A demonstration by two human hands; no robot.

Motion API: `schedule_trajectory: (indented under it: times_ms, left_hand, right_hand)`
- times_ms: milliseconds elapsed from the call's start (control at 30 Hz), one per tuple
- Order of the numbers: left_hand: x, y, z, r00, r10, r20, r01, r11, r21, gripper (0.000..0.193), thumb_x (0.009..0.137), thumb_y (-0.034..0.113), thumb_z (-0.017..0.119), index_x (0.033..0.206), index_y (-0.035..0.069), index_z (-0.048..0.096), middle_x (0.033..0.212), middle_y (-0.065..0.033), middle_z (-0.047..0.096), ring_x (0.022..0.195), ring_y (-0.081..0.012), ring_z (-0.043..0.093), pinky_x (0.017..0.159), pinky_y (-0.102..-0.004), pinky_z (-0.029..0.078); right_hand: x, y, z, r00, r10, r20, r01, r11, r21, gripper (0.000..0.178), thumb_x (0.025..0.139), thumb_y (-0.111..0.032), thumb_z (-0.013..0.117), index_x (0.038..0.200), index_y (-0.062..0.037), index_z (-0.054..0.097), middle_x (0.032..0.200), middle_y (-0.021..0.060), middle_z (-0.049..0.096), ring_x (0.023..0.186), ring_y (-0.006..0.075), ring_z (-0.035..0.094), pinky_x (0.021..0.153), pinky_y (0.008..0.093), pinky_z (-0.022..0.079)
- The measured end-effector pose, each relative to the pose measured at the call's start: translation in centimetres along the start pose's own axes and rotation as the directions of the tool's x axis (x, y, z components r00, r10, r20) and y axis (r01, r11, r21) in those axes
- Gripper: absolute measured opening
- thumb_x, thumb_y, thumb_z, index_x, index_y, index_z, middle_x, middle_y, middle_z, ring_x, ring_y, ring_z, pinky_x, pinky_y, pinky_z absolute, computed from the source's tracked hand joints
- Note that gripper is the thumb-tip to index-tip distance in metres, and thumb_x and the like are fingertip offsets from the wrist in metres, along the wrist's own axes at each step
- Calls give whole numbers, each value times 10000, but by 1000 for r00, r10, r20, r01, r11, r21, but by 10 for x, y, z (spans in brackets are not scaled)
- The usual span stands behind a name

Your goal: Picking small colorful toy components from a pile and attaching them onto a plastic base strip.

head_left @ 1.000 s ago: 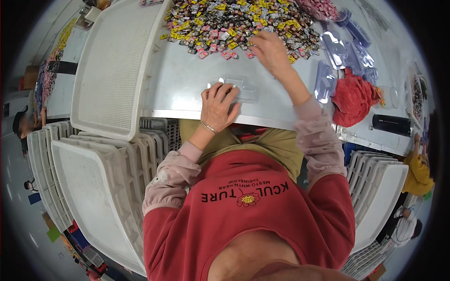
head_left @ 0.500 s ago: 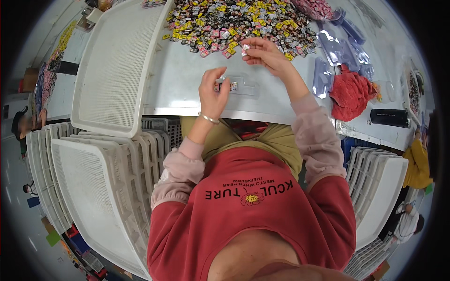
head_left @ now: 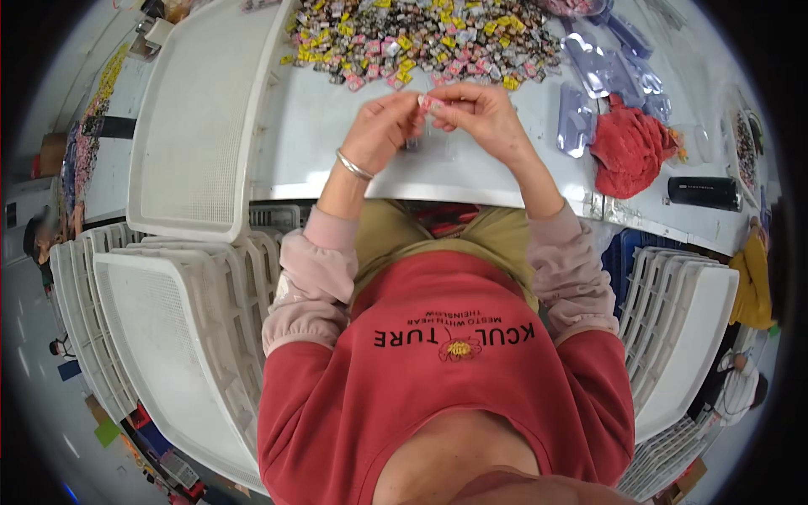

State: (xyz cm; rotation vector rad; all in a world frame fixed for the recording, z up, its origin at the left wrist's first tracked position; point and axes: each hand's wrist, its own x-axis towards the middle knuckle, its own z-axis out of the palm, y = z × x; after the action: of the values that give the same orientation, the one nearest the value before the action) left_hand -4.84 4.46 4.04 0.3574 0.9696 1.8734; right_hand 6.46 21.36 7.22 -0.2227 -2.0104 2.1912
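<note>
My two hands meet above the worktable. Between their fingertips is a small pink-and-white packet. My right hand is closed in a pinch on it. From the other side my left hand pinches its edge. Below them lies a clear plastic tray, mostly hidden by the hands; what it holds can hardly be made out. Just beyond my fingers spreads a large heap of small packets in yellow, pink, black and white.
A big white mesh tray rests on the table at left. At right lie clear plastic trays, a red cloth and a black cylinder. Stacked white trays and more stacked trays flank me.
My right hand has brought the small packet nearer and to the left. My left hand has left the clear tray and risen to meet it, now pinching the packet too.
</note>
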Motion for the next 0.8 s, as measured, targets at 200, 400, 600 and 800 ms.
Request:
schedule_trajectory:
  times_ms: [200,400,600,800]
  left_hand:
    - [-31,-20,-35,796,600,72,-282,262,923,226,827,90,635,1045,37,665,964,-87,656,892,-226,604,794,-348,491]
    - [-42,-51,-19,792,458,403,-327,-239,915,419,711,126,714,1117,78,625,1122,-90,581,1117,-307,490,971,-429,372]
    - [-40,-53,-19,804,470,365,-277,-247,929,394,715,143,726,1093,80,634,1056,-74,574,1060,-287,494,913,-424,371]
    - [-41,-57,-25,785,497,369,-296,-223,929,353,698,149,744,1032,75,654,1029,-58,570,1033,-270,502,899,-415,365]
  right_hand:
    - [-20,45,3,971,200,-127,-212,973,-87,219,840,-162,724,985,-1,697,823,27,698,668,78,640,542,190,452]
    - [-29,79,36,970,-124,-208,-12,833,-553,179,776,-154,762,883,-19,714,779,89,692,619,155,649,541,275,486]
    - [-34,75,37,965,-192,-178,51,805,-592,135,760,-150,737,836,-46,696,751,129,663,663,290,652,593,379,509]
    - [-26,75,36,955,-273,-115,91,640,-763,156,760,-43,703,913,-27,676,774,122,653,638,254,640,567,338,496]
